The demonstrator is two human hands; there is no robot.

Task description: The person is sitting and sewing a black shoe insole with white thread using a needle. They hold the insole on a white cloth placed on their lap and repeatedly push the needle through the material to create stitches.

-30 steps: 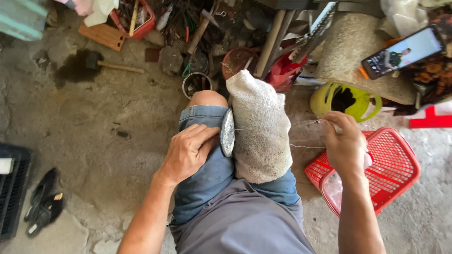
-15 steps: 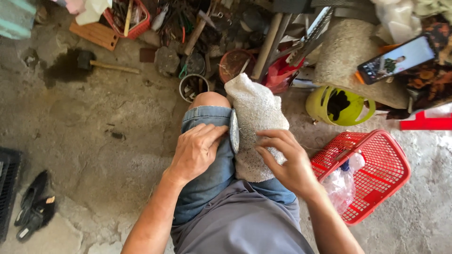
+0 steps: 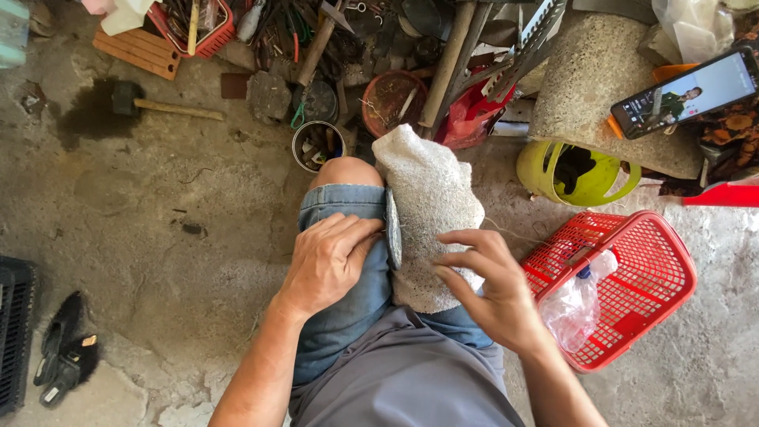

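The left hand rests on the denim-clad knee, its fingers curled around a flat grey metal piece held on edge against the white cloth draped over the other knee. The right hand lies on that cloth, fingers spread loosely, gripping nothing. A red basket stands just beside on the concrete floor.

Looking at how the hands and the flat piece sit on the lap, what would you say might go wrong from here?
The thin grey metal piece stands on edge between the left hand and the white cloth, so it might slip or nick a finger. The right hand works close to a fine thread, which could snag. The phone lies near the stone block's edge.
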